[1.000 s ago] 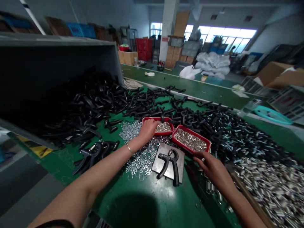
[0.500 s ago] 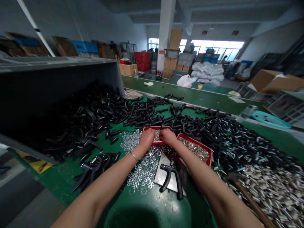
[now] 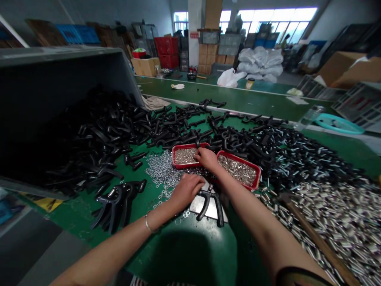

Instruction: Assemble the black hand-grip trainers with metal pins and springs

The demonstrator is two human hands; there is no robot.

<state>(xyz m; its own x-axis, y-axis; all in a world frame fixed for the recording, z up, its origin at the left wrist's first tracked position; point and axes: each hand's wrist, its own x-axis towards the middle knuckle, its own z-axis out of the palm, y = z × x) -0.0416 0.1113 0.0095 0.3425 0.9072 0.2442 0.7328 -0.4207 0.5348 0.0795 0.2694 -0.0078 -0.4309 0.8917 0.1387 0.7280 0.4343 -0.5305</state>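
Observation:
My left hand (image 3: 188, 190) is above the metal plate (image 3: 195, 205), its fingers curled together at the upper left of a black plastic spring clamp (image 3: 219, 208). The clamp lies on the plate with its two handles spread towards me. Whatever the left fingertips pinch is too small to make out. My right hand (image 3: 207, 158) reaches to the right end of a red tray (image 3: 173, 159) of tiny metal pins, fingers pinched together over them. What they hold is hidden. Beside it, a second red tray (image 3: 258, 180) holds larger silver pins. Loose metal rings (image 3: 162, 169) lie left of the plate.
A grey crate (image 3: 131, 75) on its side spills black clamp parts (image 3: 110, 127) across the green table. Several clamps (image 3: 114, 202) lie near left. At right are black parts with screws (image 3: 285, 159), silver metal sleeves (image 3: 342, 210) and a wooden-handled hammer (image 3: 315, 234).
My left hand has left the small-pin tray and come down towards me to the clamp on the plate. My right hand stays at that tray. The view has tilted down.

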